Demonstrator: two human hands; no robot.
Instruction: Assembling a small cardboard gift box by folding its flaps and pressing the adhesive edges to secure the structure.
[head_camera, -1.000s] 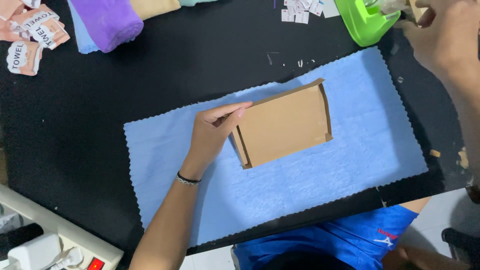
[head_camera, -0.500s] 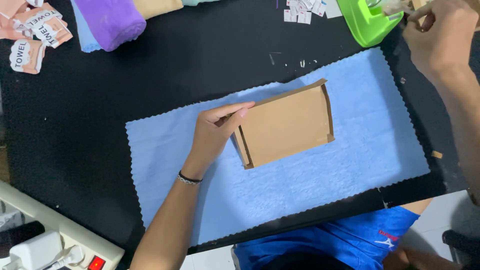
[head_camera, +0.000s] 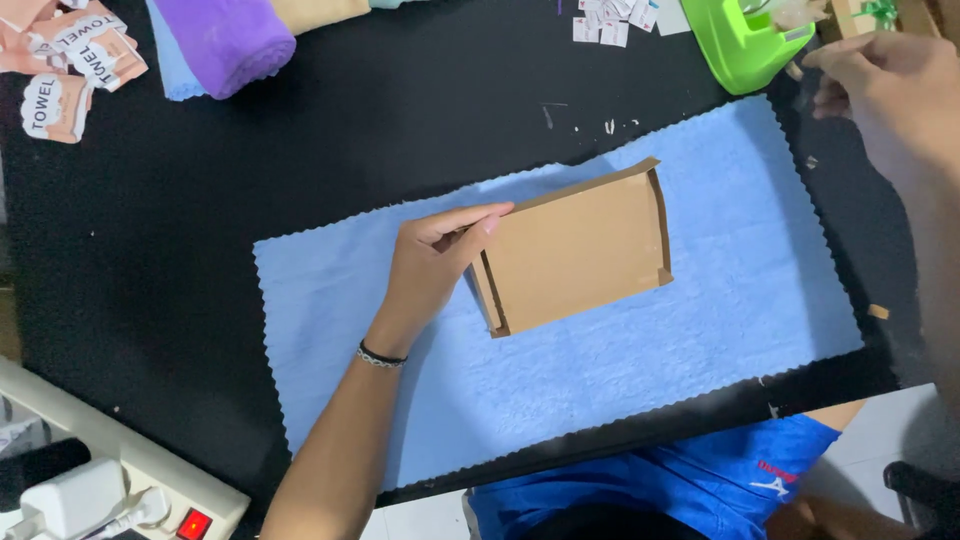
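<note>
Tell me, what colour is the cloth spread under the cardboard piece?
Light blue, with zigzag-cut edges. The cloth shows plainly in the head view, lying on a black table.

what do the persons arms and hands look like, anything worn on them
Both arms are bare, with no sleeves or gloves in view. The left hand has a thin dark bracelet with small pale beads around its wrist. The right hand shows no ring, watch or band on the part in view.

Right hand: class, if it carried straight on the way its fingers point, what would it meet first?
The right hand points up-left toward the green tape dispenser, so it would probably meet that first, though height above the table is unclear.
</note>
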